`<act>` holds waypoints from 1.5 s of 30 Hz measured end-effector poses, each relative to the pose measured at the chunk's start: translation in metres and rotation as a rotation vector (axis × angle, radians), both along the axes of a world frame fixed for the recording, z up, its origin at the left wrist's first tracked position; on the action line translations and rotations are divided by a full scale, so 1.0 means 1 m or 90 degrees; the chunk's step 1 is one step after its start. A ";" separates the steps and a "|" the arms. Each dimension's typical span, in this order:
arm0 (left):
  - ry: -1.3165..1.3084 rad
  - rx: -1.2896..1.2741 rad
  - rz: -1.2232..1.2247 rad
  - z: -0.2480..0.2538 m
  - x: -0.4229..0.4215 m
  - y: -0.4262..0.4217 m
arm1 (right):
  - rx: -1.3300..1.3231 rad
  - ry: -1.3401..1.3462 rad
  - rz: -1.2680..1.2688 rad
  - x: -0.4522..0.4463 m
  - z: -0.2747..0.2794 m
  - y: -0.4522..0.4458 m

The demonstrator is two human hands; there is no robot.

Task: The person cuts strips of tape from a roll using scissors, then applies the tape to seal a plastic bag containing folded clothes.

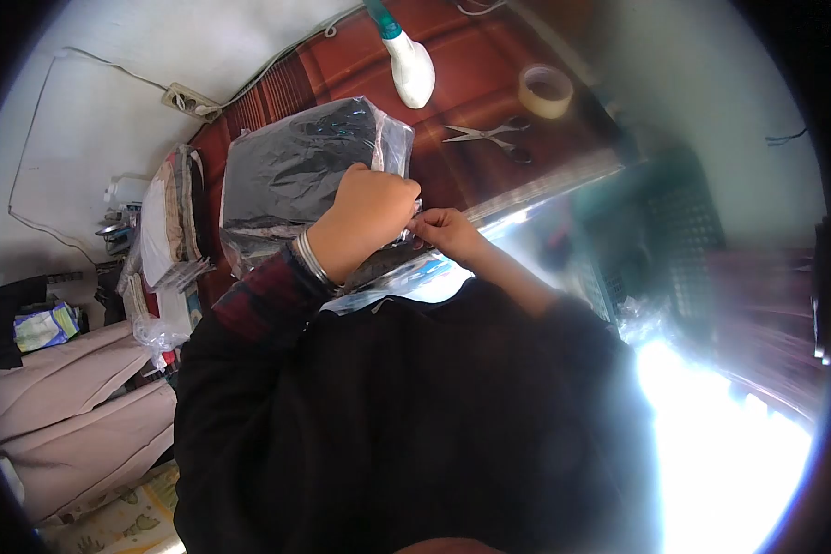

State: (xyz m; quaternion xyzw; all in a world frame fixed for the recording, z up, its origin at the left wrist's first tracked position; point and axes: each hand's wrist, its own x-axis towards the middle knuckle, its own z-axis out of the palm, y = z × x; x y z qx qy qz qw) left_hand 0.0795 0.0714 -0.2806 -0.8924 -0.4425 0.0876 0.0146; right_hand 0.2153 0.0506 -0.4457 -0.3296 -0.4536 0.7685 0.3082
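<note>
A clear plastic bag (395, 148) with a dark folded item (286, 171) inside lies in front of me on the cloth-covered table. My left hand (371, 208) is closed at the bag's near right corner, its fingers curled over the plastic. Close beside it, my right hand (445, 231) pinches the edge of the plastic between thumb and fingers. Both hands nearly meet at this corner, and the exact spot they grip is partly hidden by the left fingers. Metal bangles (314, 258) circle my left wrist.
Scissors (489, 136) lie partly spread on the red-brown cloth (471, 46), near a roll of tape (545, 91). A white bulb-shaped object with a teal neck (412, 74) is at the back. Folded packs (171, 217) stand at left; a green crate (669, 217) is at right.
</note>
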 end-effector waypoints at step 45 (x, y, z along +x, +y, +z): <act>0.119 0.098 -0.076 -0.030 -0.002 0.012 | -0.135 0.006 -0.305 -0.036 0.012 -0.017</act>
